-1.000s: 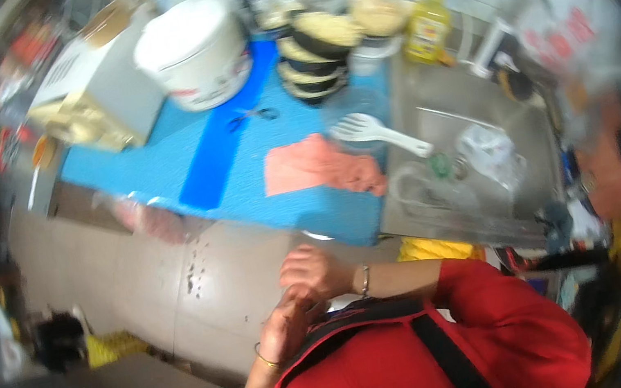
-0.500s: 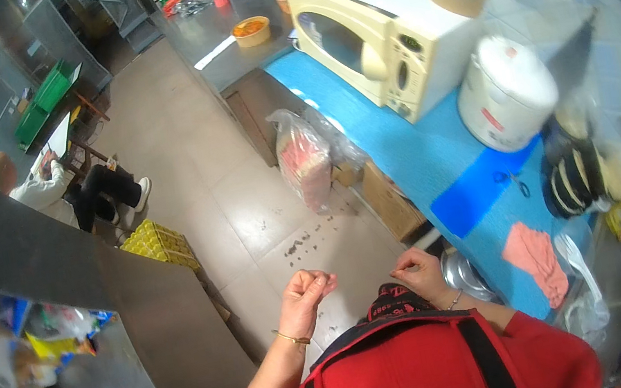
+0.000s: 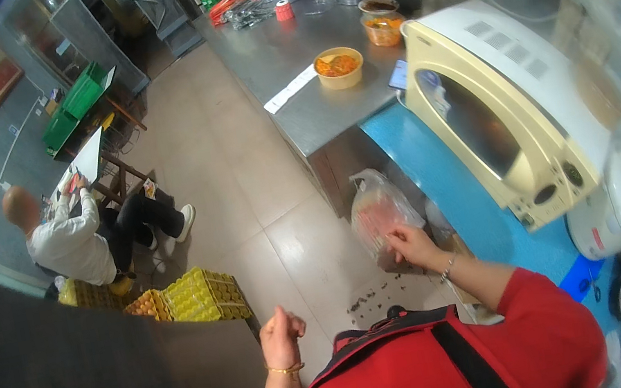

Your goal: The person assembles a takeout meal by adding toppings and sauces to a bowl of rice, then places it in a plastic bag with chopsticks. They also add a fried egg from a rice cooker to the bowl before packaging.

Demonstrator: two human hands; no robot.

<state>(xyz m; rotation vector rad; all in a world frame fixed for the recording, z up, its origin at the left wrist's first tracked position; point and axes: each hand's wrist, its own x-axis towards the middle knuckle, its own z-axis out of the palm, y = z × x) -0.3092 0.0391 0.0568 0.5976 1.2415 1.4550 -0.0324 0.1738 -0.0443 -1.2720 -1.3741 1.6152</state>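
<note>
Red, cream and blue above all
Plain red on the sleeves, black on the shoulder strap, gold on the left bracelet, silver on the right bracelet; translucent with pink showing through on the plastic bag; cream in front and white on top for the microwave; light blue across the table mat; grey on the metal table; yellow on the stacked trays; beige in a grid on the floor tiles.

red sleeved top | black straps | gold-coloured left bangle | silver-coloured right bracelet
</note>
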